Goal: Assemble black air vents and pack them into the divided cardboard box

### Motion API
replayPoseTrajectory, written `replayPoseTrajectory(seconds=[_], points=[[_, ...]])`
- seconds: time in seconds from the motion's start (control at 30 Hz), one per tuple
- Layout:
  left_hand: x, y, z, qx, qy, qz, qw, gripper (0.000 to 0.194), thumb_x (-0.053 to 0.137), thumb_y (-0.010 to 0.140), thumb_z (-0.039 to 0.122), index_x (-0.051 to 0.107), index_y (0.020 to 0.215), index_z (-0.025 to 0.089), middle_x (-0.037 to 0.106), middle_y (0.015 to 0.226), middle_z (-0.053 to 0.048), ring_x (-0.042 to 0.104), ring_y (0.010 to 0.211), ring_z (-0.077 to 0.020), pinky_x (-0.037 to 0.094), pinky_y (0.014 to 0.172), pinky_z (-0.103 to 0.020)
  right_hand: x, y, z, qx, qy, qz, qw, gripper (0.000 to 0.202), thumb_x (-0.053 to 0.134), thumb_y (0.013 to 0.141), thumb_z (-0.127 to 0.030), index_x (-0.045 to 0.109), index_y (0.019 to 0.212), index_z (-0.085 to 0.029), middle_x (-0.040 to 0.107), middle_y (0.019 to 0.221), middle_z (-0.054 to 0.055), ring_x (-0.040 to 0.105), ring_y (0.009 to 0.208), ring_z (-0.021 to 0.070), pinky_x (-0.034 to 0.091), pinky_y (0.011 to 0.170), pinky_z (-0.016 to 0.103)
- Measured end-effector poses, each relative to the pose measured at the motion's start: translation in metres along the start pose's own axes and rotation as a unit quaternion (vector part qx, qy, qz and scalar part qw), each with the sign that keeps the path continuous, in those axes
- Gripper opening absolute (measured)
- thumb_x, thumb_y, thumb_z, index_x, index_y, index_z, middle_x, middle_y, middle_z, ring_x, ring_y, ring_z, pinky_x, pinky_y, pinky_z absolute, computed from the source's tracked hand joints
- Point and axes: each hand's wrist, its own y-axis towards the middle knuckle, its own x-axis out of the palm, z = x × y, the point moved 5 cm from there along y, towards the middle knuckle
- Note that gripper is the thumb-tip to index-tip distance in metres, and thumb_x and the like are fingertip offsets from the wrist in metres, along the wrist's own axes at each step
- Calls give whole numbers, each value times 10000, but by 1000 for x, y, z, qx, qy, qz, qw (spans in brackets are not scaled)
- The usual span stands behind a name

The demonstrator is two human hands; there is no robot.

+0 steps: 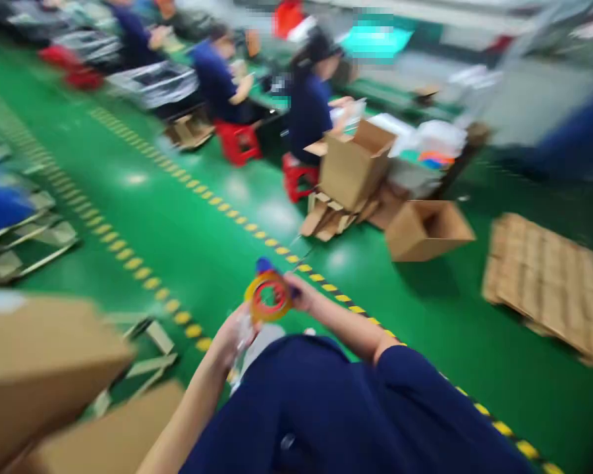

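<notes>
A tape dispenser [251, 297] with a yellow roll around a red core and a blue part on top is in front of my body. My right hand [301, 293] is closed at its right side, gripping it. Close against the roll's lower left is my left hand [232, 339], its fingers curled around crumpled clear plastic [244, 334]. Motion blur hides the exact finger positions. A pale, whitish thing [264, 339] shows below the roll, partly covered by my dark blue shirt; its kind is unclear.
Cardboard boxes [39, 342] stand at the lower left. An open carton [410, 237] lies ahead right, near a wooden pallet [548, 283]. Several people [309, 105] sit on red stools [238, 141] along a workbench. Yellow-black tape lines [217, 203] mark the green floor.
</notes>
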Motion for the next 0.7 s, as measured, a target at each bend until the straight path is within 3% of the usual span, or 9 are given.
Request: replayPoseTrajectory(seconds=[0.07,0.1,0.17,0.23,0.27,0.37,0.47,0.57,0.7], points=[[-15,15,-44,-65,-168,20,983,571,288,1080,436,646,1254,27,720,805,-65,656,618,-135,571,586,-232,-28,53,11,46,58,-9,997,806,170,997,-763,675,910,-140,577,631,-28,579,636,117,562,734,262],[-22,26,-62,-81,-286,30,954,501,413,1041,438,630,1303,70,725,815,-55,619,503,-122,537,512,-220,-37,80,19,73,90,-9,993,816,153,985,-787,660,887,-154,562,610,-21,568,604,123,562,745,288],[-35,55,-90,-82,-521,44,849,626,691,879,564,636,1307,111,719,784,-63,571,471,-110,464,463,-212,-47,129,27,95,131,-9,987,806,234,934,-854,644,880,-163,580,623,-3,571,592,129,553,785,337],[-53,87,-112,-59,-660,29,749,856,897,641,576,632,1325,136,715,778,-53,537,467,-98,429,470,-217,-47,174,20,84,149,-34,985,819,453,781,-940,660,928,-161,646,698,20,619,656,149,545,821,369],[-66,103,-122,-46,-674,14,737,931,935,580,566,619,1348,145,712,769,-43,534,477,-96,416,480,-213,-45,196,13,71,147,-56,985,851,572,668,-957,675,955,-163,679,747,34,646,703,168,547,827,374],[-118,147,-155,11,-651,-18,758,1004,942,590,546,558,1428,148,701,746,-22,557,524,-109,402,510,-205,-32,269,-17,57,133,-114,983,861,834,405,-849,723,925,-172,731,838,60,691,799,223,573,809,357],[-183,186,-195,52,-640,3,766,968,911,657,544,531,1460,159,707,780,-24,572,569,-117,410,537,-208,-11,348,-42,51,144,-135,979,754,910,359,-758,737,832,-196,724,791,42,695,771,223,586,794,339],[-240,222,-235,65,-652,39,754,898,893,693,526,558,1444,165,721,828,-41,559,586,-107,393,543,-204,16,424,-53,44,164,-111,979,796,865,310,-833,729,816,-234,709,745,20,677,697,208,589,737,326],[-288,267,-277,35,-692,91,715,919,913,643,546,589,1411,160,696,787,-22,500,545,-79,345,517,-195,43,507,-56,31,190,-72,979,881,744,299,-961,699,824,-256,674,696,28,665,701,238,587,730,375]])
